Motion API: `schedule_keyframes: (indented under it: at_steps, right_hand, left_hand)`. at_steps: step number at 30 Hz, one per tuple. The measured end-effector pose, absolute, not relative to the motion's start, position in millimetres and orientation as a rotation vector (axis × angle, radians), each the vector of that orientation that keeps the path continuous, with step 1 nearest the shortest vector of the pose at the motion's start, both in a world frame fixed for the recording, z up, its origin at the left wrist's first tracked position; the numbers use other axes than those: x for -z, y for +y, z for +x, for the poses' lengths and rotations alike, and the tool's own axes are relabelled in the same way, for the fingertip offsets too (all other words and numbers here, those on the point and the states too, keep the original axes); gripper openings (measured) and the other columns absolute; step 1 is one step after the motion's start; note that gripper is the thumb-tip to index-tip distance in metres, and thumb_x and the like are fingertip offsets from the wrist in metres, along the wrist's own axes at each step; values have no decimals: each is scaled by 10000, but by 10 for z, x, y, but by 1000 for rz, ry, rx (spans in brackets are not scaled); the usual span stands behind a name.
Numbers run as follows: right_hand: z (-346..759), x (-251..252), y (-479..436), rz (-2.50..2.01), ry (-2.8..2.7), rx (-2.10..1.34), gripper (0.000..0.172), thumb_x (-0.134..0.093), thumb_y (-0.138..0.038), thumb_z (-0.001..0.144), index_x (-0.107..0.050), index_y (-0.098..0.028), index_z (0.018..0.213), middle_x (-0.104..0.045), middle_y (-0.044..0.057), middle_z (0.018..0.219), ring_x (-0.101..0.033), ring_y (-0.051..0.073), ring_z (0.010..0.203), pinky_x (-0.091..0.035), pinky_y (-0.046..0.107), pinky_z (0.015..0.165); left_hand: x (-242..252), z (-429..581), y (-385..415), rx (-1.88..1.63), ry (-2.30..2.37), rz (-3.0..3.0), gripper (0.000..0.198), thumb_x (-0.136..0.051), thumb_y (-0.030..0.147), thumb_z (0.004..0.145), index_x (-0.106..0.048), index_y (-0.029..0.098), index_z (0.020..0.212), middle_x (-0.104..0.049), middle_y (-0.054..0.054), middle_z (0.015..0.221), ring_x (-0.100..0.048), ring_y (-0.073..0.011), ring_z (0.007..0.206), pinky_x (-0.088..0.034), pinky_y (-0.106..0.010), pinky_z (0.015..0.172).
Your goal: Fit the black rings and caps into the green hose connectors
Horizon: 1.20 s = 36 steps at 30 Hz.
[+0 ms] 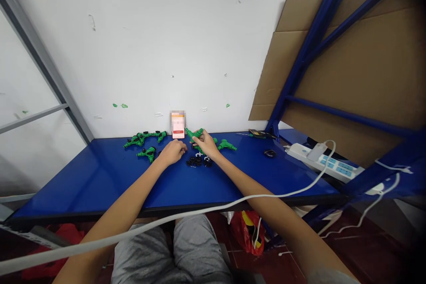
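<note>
The right hand (pixel 207 143) is raised just off the glossy blue tabletop (pixel 100 182), its grip pinched on a green plastic branched pipe fitting (pixel 193 133) whose free end points left towards the wall. The left hand (pixel 173 151) rests on the tabletop just beside it, fingers curled in together. Whether they pinch some small part is too fine to tell at this distance. Directly in front of both hands lies a loose cluster of small black rubber-like rings (pixel 199 161). The work in hand looks like fitting small parts to the held piece, with both hands meeting over it. The rings are small and lie close together, so lifting one would call for a fine fingertip pinch, and the held fitting must be kept steady. More green fittings lie in a group (pixel 143 138) to the left near the wall, and another single green fitting (pixel 226 145) lies just right of the right hand. A small red-and-white card (pixel 178 132) leans against the wall behind the hands. A lone black ring (pixel 270 153) sits well apart to the right, near a white power strip (pixel 328 164).
</note>
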State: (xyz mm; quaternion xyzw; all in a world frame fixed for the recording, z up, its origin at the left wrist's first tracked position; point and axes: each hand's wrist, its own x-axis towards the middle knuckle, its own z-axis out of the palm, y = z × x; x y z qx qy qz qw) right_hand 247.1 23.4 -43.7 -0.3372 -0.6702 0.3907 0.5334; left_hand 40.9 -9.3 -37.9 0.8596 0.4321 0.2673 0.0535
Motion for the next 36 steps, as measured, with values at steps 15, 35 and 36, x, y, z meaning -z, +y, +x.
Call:
schedule_keyframes:
  at_steps: [15,35,36]
  right_hand:
    - [2514,429,276,-792,-1576,-1002,411,-779,-526,805,-543,-248,995,-742,21,874,-795,248,809,-682,404,708]
    - [2572,309,193,-746,-1542,-1255,396,-843,-430,761,-630,-197,1000,-743,24,774,-794,244,707,-669,351,681]
    - [2578,306,195,-746,-1539,-1267,393,-843,-425,757,-633,-192,995,-742,26,763,-790,243,688,-669,351,676]
  left_hand:
    - [347,443,-65,-740,1432,2871,205,-481,120,1007,-679,170,1011,-689,-155,1065,-617,-306,1029,-450,-411,885]
    - [109,170,-94,-1310,1724,2430,67,-593,183,987,-658,185,1005,-729,-98,1026,-674,-246,923,-495,-361,842]
    - [103,167,-94,-1317,1728,2393,70,-610,182,975,-671,185,1009,-740,-92,1025,-682,-240,908,-498,-353,826]
